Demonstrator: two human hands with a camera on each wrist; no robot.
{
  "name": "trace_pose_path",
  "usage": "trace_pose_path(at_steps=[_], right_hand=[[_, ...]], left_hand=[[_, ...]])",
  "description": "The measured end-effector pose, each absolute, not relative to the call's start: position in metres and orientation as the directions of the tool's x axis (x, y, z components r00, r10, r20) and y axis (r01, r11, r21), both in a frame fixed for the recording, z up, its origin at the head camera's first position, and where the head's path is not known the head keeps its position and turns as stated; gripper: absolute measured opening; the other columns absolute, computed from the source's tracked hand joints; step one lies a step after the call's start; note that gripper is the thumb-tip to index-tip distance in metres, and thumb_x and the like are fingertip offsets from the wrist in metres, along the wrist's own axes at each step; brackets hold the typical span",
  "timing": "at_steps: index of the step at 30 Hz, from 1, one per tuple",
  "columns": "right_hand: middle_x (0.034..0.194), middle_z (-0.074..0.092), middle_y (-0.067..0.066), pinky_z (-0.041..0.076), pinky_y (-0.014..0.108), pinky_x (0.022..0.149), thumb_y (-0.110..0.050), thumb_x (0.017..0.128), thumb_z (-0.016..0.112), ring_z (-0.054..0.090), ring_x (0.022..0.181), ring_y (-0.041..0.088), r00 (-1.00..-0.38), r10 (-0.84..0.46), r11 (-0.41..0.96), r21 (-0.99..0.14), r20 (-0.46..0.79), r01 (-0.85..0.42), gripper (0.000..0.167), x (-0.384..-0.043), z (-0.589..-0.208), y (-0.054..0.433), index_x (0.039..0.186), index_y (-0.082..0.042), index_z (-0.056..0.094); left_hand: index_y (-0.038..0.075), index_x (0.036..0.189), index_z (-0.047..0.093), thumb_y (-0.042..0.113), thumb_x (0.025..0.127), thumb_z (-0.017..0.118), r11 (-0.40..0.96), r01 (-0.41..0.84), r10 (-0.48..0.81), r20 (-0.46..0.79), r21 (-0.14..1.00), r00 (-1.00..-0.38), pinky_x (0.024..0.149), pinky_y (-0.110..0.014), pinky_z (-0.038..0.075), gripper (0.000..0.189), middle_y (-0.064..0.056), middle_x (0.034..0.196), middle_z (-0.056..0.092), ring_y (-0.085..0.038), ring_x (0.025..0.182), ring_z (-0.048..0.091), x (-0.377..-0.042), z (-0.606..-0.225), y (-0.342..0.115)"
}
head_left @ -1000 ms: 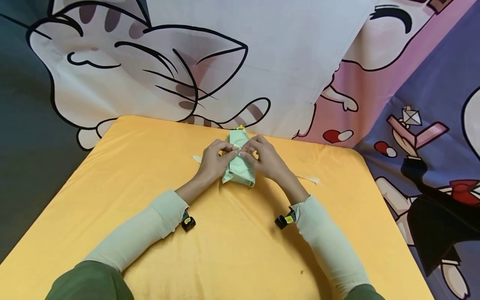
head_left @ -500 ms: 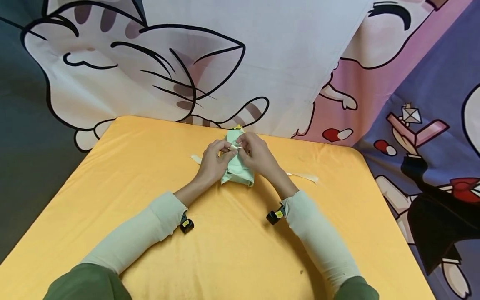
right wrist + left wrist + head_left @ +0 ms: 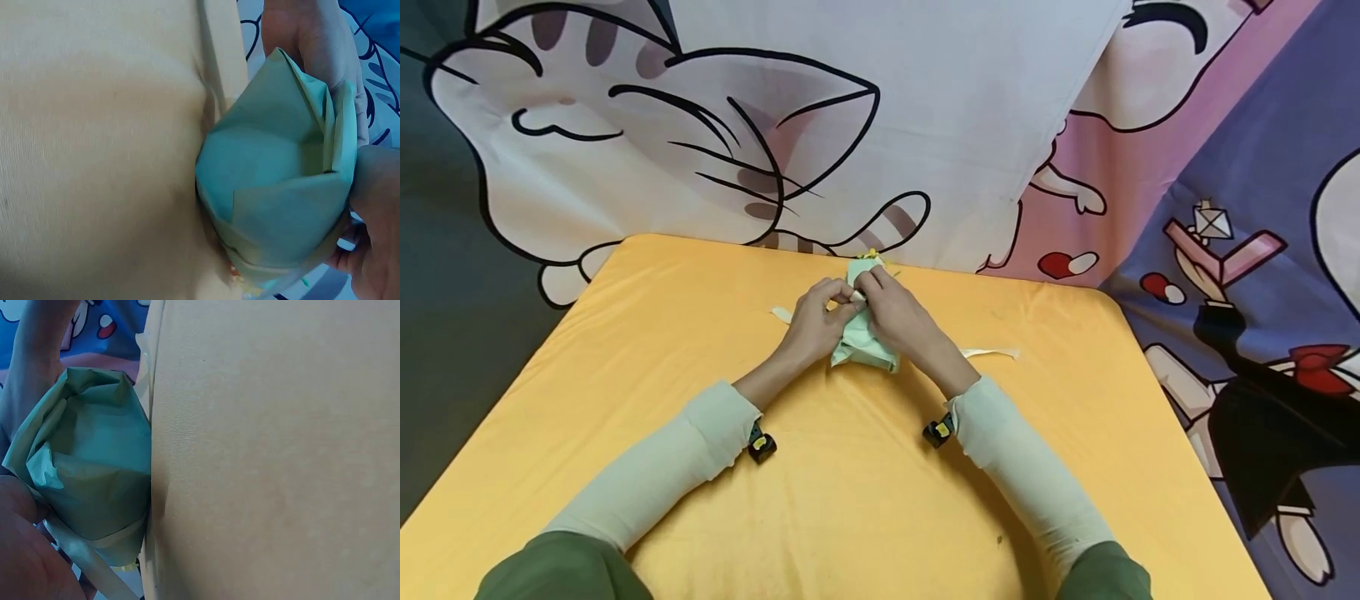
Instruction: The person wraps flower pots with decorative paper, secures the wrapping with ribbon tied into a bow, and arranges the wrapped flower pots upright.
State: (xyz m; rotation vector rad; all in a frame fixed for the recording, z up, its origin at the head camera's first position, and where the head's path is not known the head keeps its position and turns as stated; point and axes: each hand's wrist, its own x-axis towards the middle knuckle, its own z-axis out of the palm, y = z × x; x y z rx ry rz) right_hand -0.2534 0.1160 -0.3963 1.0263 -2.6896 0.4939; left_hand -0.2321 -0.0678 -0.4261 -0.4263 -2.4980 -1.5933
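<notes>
A bundle wrapped in mint-green paper (image 3: 863, 343) lies on the yellow cloth, with small yellow flowers (image 3: 871, 254) at its far end. A cream ribbon (image 3: 84, 557) passes around it, and the ribbon's loose ends stick out on both sides. My left hand (image 3: 815, 323) pinches the ribbon with thumb and forefinger above the bundle. Against it, my right hand (image 3: 901, 315) has its fingers bent at the same spot and pinches the ribbon too, its fingertips partly hidden. From the right wrist, the folded paper end (image 3: 275, 169) shows close up, the hands behind it.
The yellow cloth-covered table (image 3: 835, 500) extends around the bundle to its far edge. Behind it hangs a white curtain (image 3: 970, 100) with a cat drawing. A purple printed cloth (image 3: 1247, 192) hangs at the right. A tiny dark speck lies on the near cloth.
My right hand first moves slightly apart from the left, then turns over the bundle, its fingertips closing in by the left hand's. The left hand keeps its pinch. The view shifts slightly.
</notes>
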Motion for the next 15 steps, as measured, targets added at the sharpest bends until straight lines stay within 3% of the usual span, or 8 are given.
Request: trace_pose_path(at_steps=[3, 8, 15], right_hand=[[0.117, 0.067, 0.015, 0.049, 0.046, 0.092, 0.0, 0.112, 0.057, 0.059, 0.101, 0.034, -0.78, -0.54, 0.734, -0.276, 0.317, -0.62, 0.013, -0.2502, -0.3972, 0.114, 0.122, -0.005, 0.064], [0.11, 0.067, 0.014, 0.037, 0.044, 0.084, -0.007, 0.117, 0.051, 0.055, 0.096, 0.036, -0.802, -0.506, 0.738, -0.322, 0.317, -0.593, 0.011, -0.2502, -0.3961, 0.1137, 0.118, -0.011, 0.061], [0.11, 0.075, 0.017, 0.051, 0.049, 0.092, -0.003, 0.111, 0.056, 0.062, 0.102, 0.036, -0.781, -0.526, 0.669, -0.403, 0.336, -0.624, 0.017, -0.2545, -0.3892, 0.1175, 0.114, -0.004, 0.072]], left_hand=[[0.009, 0.108, 0.074, 0.016, 0.112, 0.074, 0.386, 0.324, 0.155, 0.286, 0.863, -0.946, 0.103, -0.047, 0.053, 0.008, -0.012, 0.116, 0.071, -0.032, 0.116, 0.067, -0.2312, -0.4276, -0.0676], [0.009, 0.112, 0.075, 0.017, 0.112, 0.073, 0.385, 0.333, 0.139, 0.302, 0.861, -0.943, 0.104, -0.048, 0.053, 0.008, -0.012, 0.116, 0.072, -0.031, 0.117, 0.067, -0.2306, -0.43, -0.0677], [0.011, 0.112, 0.074, 0.019, 0.112, 0.074, 0.378, 0.329, 0.125, 0.304, 0.865, -0.944, 0.098, -0.044, 0.053, 0.009, -0.011, 0.118, 0.071, -0.03, 0.119, 0.068, -0.2297, -0.4329, -0.0689]])
